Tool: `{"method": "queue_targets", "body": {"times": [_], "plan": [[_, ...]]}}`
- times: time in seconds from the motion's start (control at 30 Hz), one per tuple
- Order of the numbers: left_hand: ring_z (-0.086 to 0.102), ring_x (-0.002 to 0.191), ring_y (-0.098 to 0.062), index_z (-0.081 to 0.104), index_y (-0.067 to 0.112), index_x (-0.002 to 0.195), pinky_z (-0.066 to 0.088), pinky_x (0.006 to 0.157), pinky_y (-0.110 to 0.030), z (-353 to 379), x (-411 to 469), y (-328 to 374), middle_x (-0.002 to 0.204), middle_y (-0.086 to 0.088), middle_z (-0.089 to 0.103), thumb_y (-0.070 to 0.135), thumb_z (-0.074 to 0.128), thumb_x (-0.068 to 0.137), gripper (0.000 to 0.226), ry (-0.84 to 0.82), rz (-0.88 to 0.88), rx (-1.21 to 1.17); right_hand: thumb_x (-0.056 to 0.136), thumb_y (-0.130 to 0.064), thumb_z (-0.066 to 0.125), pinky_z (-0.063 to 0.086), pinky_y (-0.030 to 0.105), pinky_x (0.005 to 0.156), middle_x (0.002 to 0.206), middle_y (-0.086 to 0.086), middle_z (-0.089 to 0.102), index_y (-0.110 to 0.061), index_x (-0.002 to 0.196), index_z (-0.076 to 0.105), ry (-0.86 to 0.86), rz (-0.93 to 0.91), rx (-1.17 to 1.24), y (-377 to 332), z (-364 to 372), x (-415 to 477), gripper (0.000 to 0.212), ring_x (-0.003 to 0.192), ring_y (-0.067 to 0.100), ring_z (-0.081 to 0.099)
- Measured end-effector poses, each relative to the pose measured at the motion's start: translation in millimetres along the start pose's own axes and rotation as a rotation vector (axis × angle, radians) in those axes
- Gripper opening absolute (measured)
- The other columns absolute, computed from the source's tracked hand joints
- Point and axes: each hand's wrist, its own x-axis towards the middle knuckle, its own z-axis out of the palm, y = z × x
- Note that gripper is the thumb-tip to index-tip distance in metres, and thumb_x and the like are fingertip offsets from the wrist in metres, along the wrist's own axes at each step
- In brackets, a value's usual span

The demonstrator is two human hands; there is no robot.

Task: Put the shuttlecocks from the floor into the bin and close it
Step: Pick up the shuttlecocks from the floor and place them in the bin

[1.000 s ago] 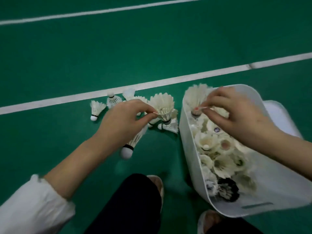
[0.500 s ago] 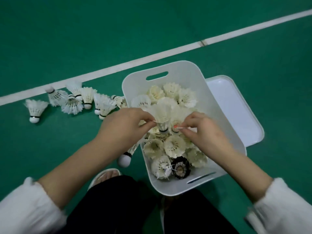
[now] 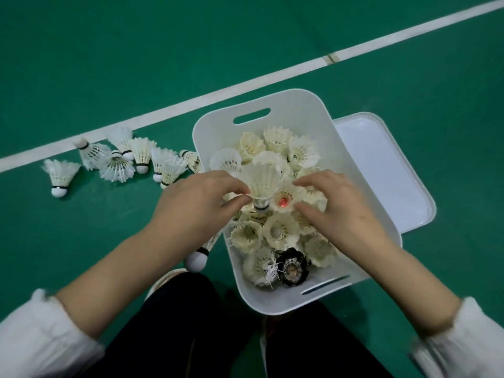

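A white bin (image 3: 341, 148) stands on the green floor, filled with several cream shuttlecocks and one dark one (image 3: 291, 266). My left hand (image 3: 196, 208) hovers over the bin's left wall and pinches an upright shuttlecock (image 3: 263, 181) at its base. A second shuttlecock (image 3: 197, 261) sticks out under the palm, cork down. My right hand (image 3: 338, 208) is over the bin, finger and thumb apart at the rim of a shuttlecock with a red-lit centre (image 3: 283, 201). Several shuttlecocks (image 3: 122, 159) lie on the floor to the left, one (image 3: 58, 177) apart from them.
The bin's white lid (image 3: 381, 173) lies flat on the floor behind the bin's right side. A white court line (image 3: 245, 90) runs diagonally past the loose pile. My black-trousered knees (image 3: 177, 328) and a shoe (image 3: 163, 282) sit just below the bin.
My left hand has carried its shuttlecock from the floor pile to above the bin. The right hand's pinch has loosened, finger and thumb now apart.
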Motion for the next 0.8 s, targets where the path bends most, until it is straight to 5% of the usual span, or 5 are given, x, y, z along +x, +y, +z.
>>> {"method": "queue_targets", "body": {"times": [0.13, 0.27, 0.37, 0.47, 0.8], "plan": [[0.059, 0.095, -0.009, 0.067, 0.040, 0.098, 0.047, 0.071, -0.029, -1, -2, 4, 0.102, 0.019, 0.064, 0.049, 0.053, 0.086, 0.021, 0.005, 0.016, -0.003, 0.084, -0.033, 0.064, 0.049, 0.031, 0.081, 0.101, -0.016, 0.056, -0.046, 0.131, 0.038, -0.116, -0.083, 0.107, -22, -8, -8, 0.056, 0.093, 0.006, 0.054], [0.059, 0.095, -0.008, 0.063, 0.038, 0.106, 0.050, 0.075, -0.033, -4, -5, 6, 0.105, 0.019, 0.062, 0.052, 0.050, 0.084, 0.030, -0.020, 0.085, -0.054, 0.087, -0.032, 0.061, 0.049, 0.038, 0.081, 0.095, -0.008, 0.060, -0.030, 0.103, 0.068, -0.136, -0.054, 0.011, -33, -3, -4, 0.017, 0.089, 0.013, 0.058], [0.059, 0.073, 0.003, 0.046, 0.036, 0.124, 0.050, 0.066, -0.026, -13, -10, 10, 0.105, 0.019, 0.058, 0.060, 0.038, 0.081, 0.050, -0.018, 0.061, -0.210, 0.084, -0.027, 0.066, 0.048, 0.032, 0.079, 0.085, -0.005, 0.067, -0.024, 0.088, 0.073, -0.175, 0.070, 0.096, -34, -29, -3, 0.008, 0.084, 0.014, 0.059], [0.060, 0.061, 0.001, 0.044, 0.028, 0.111, 0.041, 0.054, -0.015, -24, -12, 5, 0.092, 0.015, 0.060, 0.060, 0.032, 0.084, 0.043, 0.153, 0.010, -0.394, 0.082, -0.028, 0.069, 0.046, 0.024, 0.070, 0.082, -0.008, 0.069, -0.027, 0.085, 0.074, -0.274, 0.150, 0.069, -29, -48, -6, 0.006, 0.078, 0.009, 0.060], [0.054, 0.078, 0.000, 0.050, 0.023, 0.105, 0.046, 0.075, -0.019, -8, -10, -4, 0.085, 0.018, 0.052, 0.014, 0.061, 0.086, 0.024, 0.060, 0.060, -0.282, 0.087, -0.011, 0.053, 0.049, 0.032, 0.089, 0.109, -0.005, 0.060, -0.025, 0.098, 0.072, -0.354, 0.049, -0.296, 17, 46, -11, 0.026, 0.110, 0.018, 0.056]]}}
